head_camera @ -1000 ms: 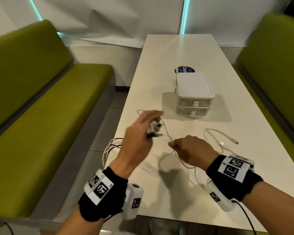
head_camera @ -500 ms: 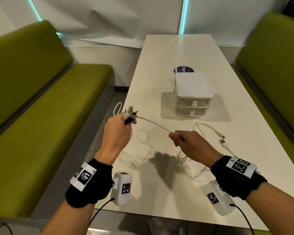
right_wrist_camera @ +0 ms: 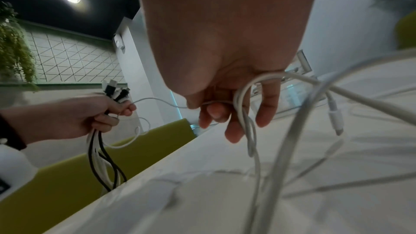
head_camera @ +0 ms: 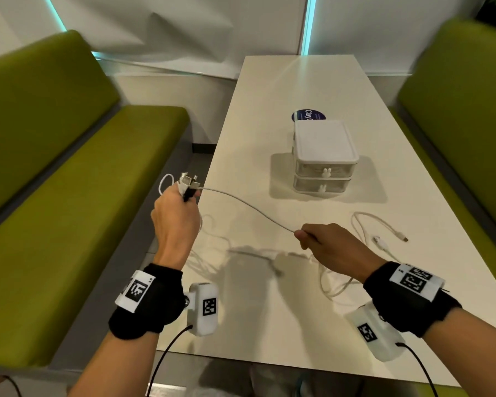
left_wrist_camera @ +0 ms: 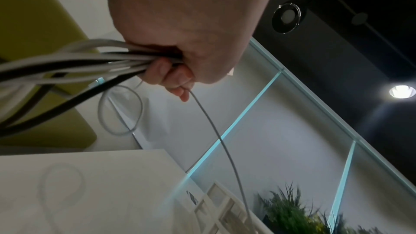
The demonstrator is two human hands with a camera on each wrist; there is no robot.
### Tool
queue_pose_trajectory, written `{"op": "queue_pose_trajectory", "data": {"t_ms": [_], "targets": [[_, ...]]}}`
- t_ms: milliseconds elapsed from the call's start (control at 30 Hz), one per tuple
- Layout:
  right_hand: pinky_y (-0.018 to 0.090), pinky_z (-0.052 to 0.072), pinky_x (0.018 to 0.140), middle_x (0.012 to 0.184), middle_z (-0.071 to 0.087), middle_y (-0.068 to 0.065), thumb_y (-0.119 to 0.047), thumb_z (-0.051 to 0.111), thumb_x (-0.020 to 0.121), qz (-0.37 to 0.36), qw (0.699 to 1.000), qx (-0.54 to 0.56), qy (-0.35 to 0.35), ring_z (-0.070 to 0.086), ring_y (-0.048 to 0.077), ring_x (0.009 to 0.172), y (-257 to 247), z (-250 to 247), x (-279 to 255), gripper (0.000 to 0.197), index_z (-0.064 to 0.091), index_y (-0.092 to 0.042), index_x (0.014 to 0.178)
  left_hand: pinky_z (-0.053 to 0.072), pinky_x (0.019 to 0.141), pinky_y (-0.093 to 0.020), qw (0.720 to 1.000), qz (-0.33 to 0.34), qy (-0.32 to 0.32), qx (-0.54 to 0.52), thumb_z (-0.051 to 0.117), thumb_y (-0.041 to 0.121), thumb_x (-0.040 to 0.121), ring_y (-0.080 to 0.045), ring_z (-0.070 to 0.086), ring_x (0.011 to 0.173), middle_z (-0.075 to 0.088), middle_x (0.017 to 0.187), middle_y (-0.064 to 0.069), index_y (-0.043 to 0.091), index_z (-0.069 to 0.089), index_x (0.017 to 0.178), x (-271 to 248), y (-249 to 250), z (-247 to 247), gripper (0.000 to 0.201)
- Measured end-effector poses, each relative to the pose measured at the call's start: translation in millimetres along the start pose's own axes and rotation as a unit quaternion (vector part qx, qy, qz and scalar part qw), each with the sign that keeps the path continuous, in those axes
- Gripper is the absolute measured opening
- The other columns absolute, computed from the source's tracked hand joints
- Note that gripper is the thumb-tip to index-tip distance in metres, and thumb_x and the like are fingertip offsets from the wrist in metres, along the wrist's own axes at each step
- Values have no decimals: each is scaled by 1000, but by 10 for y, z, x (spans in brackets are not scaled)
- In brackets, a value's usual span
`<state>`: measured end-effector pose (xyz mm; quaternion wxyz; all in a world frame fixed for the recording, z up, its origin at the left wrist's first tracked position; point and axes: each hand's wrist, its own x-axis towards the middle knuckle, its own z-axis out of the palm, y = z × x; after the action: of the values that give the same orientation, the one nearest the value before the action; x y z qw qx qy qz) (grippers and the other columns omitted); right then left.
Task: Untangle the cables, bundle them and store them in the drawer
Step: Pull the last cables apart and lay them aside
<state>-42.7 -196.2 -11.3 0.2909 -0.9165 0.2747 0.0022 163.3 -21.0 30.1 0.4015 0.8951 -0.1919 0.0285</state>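
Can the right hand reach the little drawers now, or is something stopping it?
Probably yes for reaching: the table between the right hand and the drawers is bare. But that hand is pinching a white cable stretched to the left hand, so it likely must let go first.

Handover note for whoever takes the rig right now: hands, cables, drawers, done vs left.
Left hand grips a bunch of black and white cables near their plugs, off the table's left edge.
Right hand pinches one white cable running to the left hand.
More white cable lies loose on the table.
Drawer unit: both drawers closed.
Done: ends gathered.
Left: untangle, bundle, store.
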Motion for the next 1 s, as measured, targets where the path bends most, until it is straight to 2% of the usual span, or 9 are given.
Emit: {"op": "queue_pose_trajectory", "data": {"t_ms": [100, 200, 333, 433, 533, 600, 733, 833, 1000], "targets": [[35, 44, 66, 70, 58, -7, -44, 35, 102, -5, 999, -41, -1, 55, 19, 67, -80, 26, 18, 38, 51, -26, 73, 45, 77, -43, 995, 99, -9, 9, 45, -3, 92, -33, 61, 97, 63, 116, -8, 8, 64, 109, -128, 79, 52, 27], [33, 42, 64, 68, 56, -9, -41, 35, 103, -23, 997, -71, 13, 54, 22, 69, -204, 52, 25, 34, 53, -24, 79, 54, 84, -42, 966, 244, -85, -6, 46, -12, 82, -23, 62, 111, 46, 146, 7, 23, 48, 140, -342, 208, 176, 68], [34, 45, 65, 85, 66, 4, -37, 37, 101, -49, 992, -115, 21, 60, 29, 79, -332, 44, -2, 31, 62, -21, 94, 55, 64, -46, 919, 332, -205, 50, 48, -15, 72, -34, 66, 79, 4, 161, 15, 37, 5, 153, -592, 288, 366, 106], [35, 45, 65, 87, 66, 9, -28, 43, 99, -46, 995, -88, 0, 58, 30, 75, -364, 31, -26, 24, 65, -22, 102, 52, 57, -40, 897, 356, -243, 95, 46, -13, 72, -31, 64, 76, -2, 161, 18, 49, -8, 148, -667, 261, 421, 112], [37, 46, 65, 86, 68, 8, -18, 48, 95, -70, 996, -56, -15, 56, 26, 72, -375, 30, -41, 19, 66, -21, 102, 51, 67, -40, 890, 353, -278, 79, 44, -9, 74, -29, 62, 88, 37, 152, 11, 52, 5, 147, -666, 211, 397, 104], [34, 41, 63, 81, 68, 1, -18, 50, 96, -92, 995, -36, -7, 51, 17, 66, -336, 28, -50, 17, 67, -21, 101, 50, 76, -39, 896, 320, -306, 42, 45, -8, 77, -25, 61, 91, 65, 122, 5, 49, 25, 145, -626, 175, 394, 91], [31, 38, 63, 64, 51, -22, -24, 49, 98, -112, 993, -21, 3, 47, 8, 62, -290, 35, -64, 17, 66, -24, 96, 43, 68, -29, 892, 305, -331, 35, 47, -3, 79, -21, 59, 83, 62, 91, 7, 34, 63, 117, -519, 126, 354, 55], [39, 45, 64, 61, 54, -11, -44, 45, 99, -95, 995, -7, 16, 52, 17, 65, -288, 33, -62, 28, 60, -25, 84, 33, 60, -29, 898, 321, -295, 50, 49, -4, 79, -28, 57, 76, 57, 82, 3, 15, 59, 82, -470, 160, 295, 22], [42, 52, 67, 70, 64, 0, -40, 45, 100, -56, 998, 5, 32, 60, 24, 70, -254, 41, -16, 26, 51, -23, 81, 43, 61, -31, 945, 293, -149, 0, 51, -4, 80, -27, 61, 76, 68, 85, -3, 7, 67, 85, -294, 134, 172, 21]]}}
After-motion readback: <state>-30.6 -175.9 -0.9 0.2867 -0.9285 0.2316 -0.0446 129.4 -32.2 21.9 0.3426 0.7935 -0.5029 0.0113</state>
